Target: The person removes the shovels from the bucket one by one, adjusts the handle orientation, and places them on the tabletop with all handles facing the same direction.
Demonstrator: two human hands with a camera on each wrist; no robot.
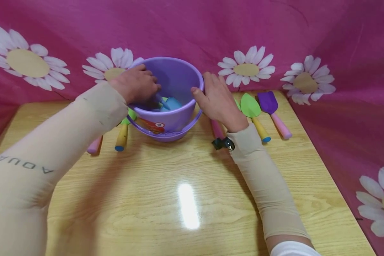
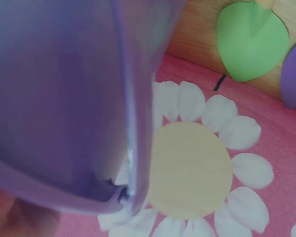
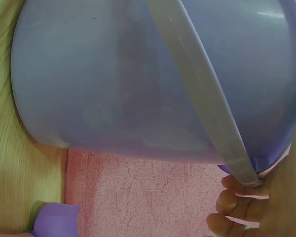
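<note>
A purple bucket point(image 1: 166, 119) stands upright near the back of the table, its handle hanging down in front. My left hand point(image 1: 139, 85) reaches over the near left rim into it, fingers curled on a bluish handle point(image 1: 162, 102); the part within the fist is hidden. Beside that handle lies a light-blue toy piece point(image 1: 172, 103), partly hidden by the wall. At the right rim, my right hand point(image 1: 217, 97) grips the bucket, thumb at the edge and fingers along the outside. The right wrist view shows those fingers point(image 3: 237, 205) by the handle's joint.
Right of the bucket lie a green shovel point(image 1: 250, 105) with a yellow handle and a purple shovel point(image 1: 268, 102) with a pink handle. A pink handle point(image 1: 217, 128) shows beside the right wrist. To the left are a yellow handle point(image 1: 121, 137) and another pink handle point(image 1: 95, 145). Flowered cloth point(image 1: 185, 28) hangs behind.
</note>
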